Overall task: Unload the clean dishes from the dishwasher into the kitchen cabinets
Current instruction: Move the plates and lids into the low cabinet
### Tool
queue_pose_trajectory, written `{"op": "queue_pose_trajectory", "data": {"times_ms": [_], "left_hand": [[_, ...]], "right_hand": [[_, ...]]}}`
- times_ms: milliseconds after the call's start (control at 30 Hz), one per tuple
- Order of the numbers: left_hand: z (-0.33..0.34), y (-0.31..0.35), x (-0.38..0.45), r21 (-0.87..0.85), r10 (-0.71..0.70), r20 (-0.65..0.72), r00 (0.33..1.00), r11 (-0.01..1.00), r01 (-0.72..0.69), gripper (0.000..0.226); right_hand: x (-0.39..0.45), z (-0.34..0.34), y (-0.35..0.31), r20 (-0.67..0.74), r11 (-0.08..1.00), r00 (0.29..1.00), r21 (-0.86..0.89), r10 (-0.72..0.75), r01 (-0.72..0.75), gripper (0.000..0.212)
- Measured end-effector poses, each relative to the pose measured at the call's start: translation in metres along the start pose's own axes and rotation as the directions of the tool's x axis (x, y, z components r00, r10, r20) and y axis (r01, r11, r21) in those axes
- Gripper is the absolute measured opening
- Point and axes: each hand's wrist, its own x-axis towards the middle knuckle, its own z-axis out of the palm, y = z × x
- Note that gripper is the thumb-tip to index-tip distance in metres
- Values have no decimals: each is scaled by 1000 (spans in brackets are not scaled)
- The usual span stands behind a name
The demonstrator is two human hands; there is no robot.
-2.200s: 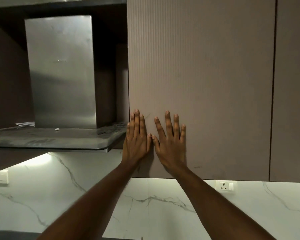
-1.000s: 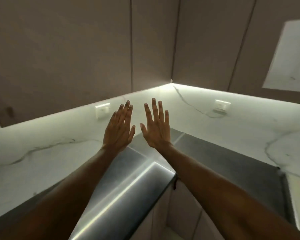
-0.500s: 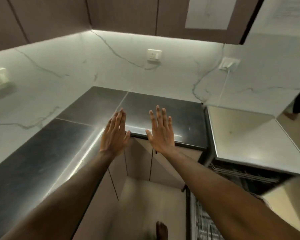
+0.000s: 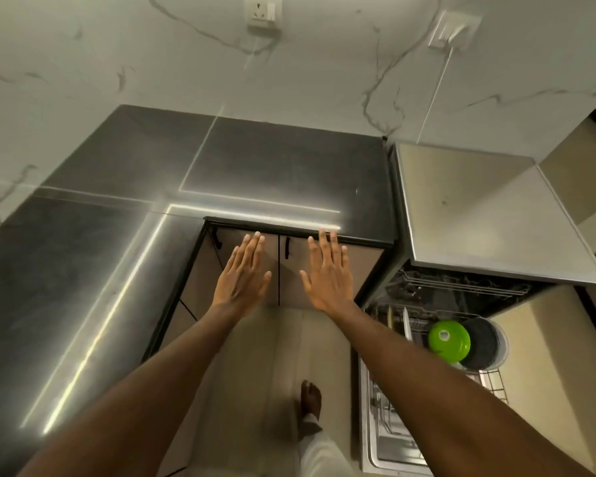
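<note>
My left hand [image 4: 243, 273] and my right hand [image 4: 327, 273] are stretched out flat in the air, fingers straight, holding nothing. They hover in front of two closed lower cabinet doors [image 4: 291, 270] under the dark counter. To the right stands the open dishwasher [image 4: 461, 284], its lower rack [image 4: 386, 425] pulled out. In the rack sit a green bowl [image 4: 449, 340], a dark round dish [image 4: 482, 342] beside it and a thin white plate [image 4: 406, 325] on edge.
A dark L-shaped countertop [image 4: 283, 170] runs left and behind, backed by a white marble wall with sockets [image 4: 262, 10]. The dishwasher's grey top [image 4: 489, 215] is at the right. My bare foot [image 4: 311, 399] is on the beige floor.
The view has swung from the upper cabinet door, where both palms pressed, down to the counter corner and the dishwasher. Both hands stayed flat and empty, and the rack with dishes came into view.
</note>
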Motion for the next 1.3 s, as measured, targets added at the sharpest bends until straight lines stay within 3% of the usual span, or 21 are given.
{"op": "queue_pose_trajectory", "data": {"times_ms": [200,333,467,567,667,800,867,933,1100,1300], "left_hand": [[38,-19,22,2,-53,92,994,999,53,77],[74,-25,52,44,-85,146,986,996,80,75],[126,-28,89,55,-98,248,964,995,87,77],[161,-25,118,57,-121,308,944,992,109,78],[187,-20,145,71,-189,373,908,982,176,68],[202,-28,171,141,-254,495,831,967,212,48],[207,-37,180,139,-282,484,828,959,245,52],[209,-45,186,101,-316,447,837,947,304,61],[204,-53,194,-29,-365,360,859,916,401,60],[183,-34,188,-288,-380,274,884,844,452,48]], "right_hand": [[29,38,11,147,1000,989,20,5,-8,78],[63,72,17,264,998,965,50,11,-25,61],[98,113,28,399,994,916,67,53,-86,49],[125,145,39,431,968,898,174,89,-179,46],[157,173,48,449,863,881,375,152,-340,41],[190,191,42,511,594,837,617,197,-516,40],[201,200,32,543,512,822,663,173,-546,43],[208,210,23,547,527,827,668,133,-526,45],[210,203,23,517,701,852,580,77,-415,51],[178,198,23,533,706,843,570,71,-420,50]]}}
